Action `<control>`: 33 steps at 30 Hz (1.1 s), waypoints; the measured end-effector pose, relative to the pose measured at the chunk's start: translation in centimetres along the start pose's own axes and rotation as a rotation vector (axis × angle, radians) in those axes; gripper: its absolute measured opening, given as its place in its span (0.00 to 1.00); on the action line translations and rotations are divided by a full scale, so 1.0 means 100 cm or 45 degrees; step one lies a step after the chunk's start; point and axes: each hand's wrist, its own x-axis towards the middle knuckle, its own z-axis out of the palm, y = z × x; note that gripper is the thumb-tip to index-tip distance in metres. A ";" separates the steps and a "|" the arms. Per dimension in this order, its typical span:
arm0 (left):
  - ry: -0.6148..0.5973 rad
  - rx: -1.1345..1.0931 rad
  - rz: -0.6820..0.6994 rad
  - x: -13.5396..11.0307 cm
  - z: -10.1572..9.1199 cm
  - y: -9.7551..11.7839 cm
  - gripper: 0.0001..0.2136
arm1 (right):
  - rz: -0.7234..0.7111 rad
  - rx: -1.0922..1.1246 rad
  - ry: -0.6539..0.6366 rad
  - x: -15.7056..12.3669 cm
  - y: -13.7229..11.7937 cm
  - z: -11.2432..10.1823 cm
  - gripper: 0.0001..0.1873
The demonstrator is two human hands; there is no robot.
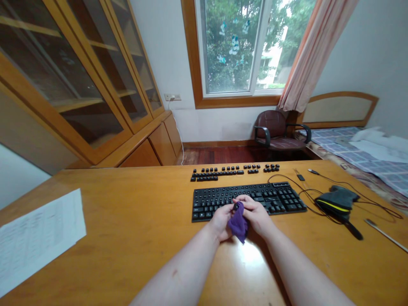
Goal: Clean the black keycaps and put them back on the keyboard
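My left hand point(221, 220) and my right hand point(256, 213) meet over the front edge of a black keyboard point(277, 199) on the wooden desk point(127, 229). Between them is a bunched purple cloth point(238, 224), gripped by both hands. A small dark piece, seemingly a keycap point(236, 206), sits pinched at the top of the cloth by my left fingers. Behind the keyboard, several loose black keycaps point(219, 172) lie in rows on the desk.
A printed sheet of paper point(35, 238) lies at the desk's left edge. Right of the keyboard are a black pouch with a yellow stripe point(338, 200), cables point(306, 191) and a thin metal tool point(382, 233). A chair point(276, 131), bed point(366, 153) and cabinet point(89, 85) stand beyond.
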 end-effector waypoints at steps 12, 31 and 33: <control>-0.228 -0.074 -0.214 -0.006 0.000 -0.001 0.11 | 0.245 0.411 0.507 0.005 0.007 0.003 0.15; -0.056 0.076 0.052 -0.002 0.002 -0.005 0.09 | 0.050 0.050 0.111 0.001 0.002 -0.008 0.02; -0.087 0.084 0.066 -0.002 0.001 -0.005 0.10 | 0.062 0.052 0.151 0.001 0.001 -0.009 0.03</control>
